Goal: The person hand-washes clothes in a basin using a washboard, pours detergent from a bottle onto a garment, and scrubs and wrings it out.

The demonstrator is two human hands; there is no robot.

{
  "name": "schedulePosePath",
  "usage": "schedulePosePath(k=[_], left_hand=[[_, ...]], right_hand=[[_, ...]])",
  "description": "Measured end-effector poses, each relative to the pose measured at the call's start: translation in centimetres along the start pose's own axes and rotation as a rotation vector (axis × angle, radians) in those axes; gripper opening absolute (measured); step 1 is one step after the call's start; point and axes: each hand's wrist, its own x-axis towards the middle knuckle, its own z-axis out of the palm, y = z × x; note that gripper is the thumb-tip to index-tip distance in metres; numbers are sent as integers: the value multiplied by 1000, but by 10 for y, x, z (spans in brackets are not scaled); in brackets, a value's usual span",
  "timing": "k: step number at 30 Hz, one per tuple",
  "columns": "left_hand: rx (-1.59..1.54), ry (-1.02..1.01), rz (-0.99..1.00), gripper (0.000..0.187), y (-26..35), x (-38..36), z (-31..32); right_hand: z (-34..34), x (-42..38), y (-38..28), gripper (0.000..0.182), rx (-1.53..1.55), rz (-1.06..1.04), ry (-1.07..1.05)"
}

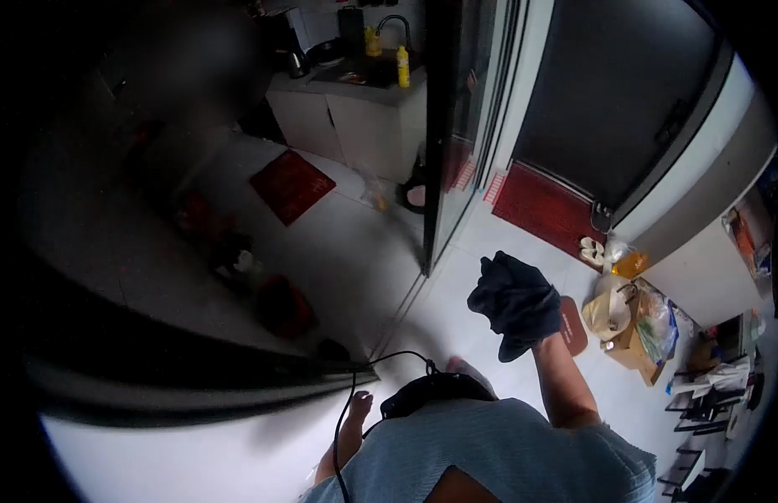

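Dark cloth (pixel 513 303) bunched over my right hand (pixel 546 339), right of frame centre.
Right arm's out front, probably to keep the cloth clear of my body; it has hold, but fabric buries the fingers, so I can't read how tight. Left hand (pixel 361 406), lower centre, hangs near the cable (pixel 338 444), seemingly half-curled; can't tell if it holds anything. Upper left too dark and blurred to read; cardboard box (pixel 644 362) contents unclear.

We see a pale floor (pixel 447 306) bearing one red mat (pixel 540 208) in the light, another red rug (pixel 292 186) in the dimness, a flat brown pad (pixel 575 329) and a cardboard box (pixel 630 354).
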Motion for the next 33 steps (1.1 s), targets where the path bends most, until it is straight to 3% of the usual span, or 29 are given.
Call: schedulePosePath(k=[1, 2, 4, 6, 8, 15, 20, 21, 23, 29, 33], left_hand=[[-85, -17, -151, 37, 49, -3, 5], [-113, -14, -172, 36, 81, 5, 11], [-142, -12, -141, 35, 115, 25, 11], [-159, 5, -138, 34, 130, 49, 4], [-181, 39, -152, 32, 140, 67, -6], [-268, 148, -281, 28, 158, 97, -58], [-307, 178, -358, 25, 169, 136, -101], [-308, 181, -367, 25, 176, 151, -113], [-309, 182, -381, 24, 182, 184, -140], [-245, 191, -350, 21, 237, 302, -257], [-168, 225, -204, 19, 319, 421, -343]], right_hand=[[5, 19, 9, 50, 300, 60, -3], [11, 38, 16, 51, 602, 124, -5], [22, 79, 22, 53, 909, 205, -15], [31, 136, 9, 48, -869, -217, -292], [45, 181, 47, 41, -499, -165, -298], [109, 314, 49, 35, -743, -533, -155], [146, 424, 88, 37, -605, -867, -256], [149, 455, 111, 40, -376, -957, -472], [159, 504, 159, 44, -146, -1021, -667], [164, 543, 86, 33, -227, -298, -173], [152, 578, 61, 28, 108, 60, 1]])
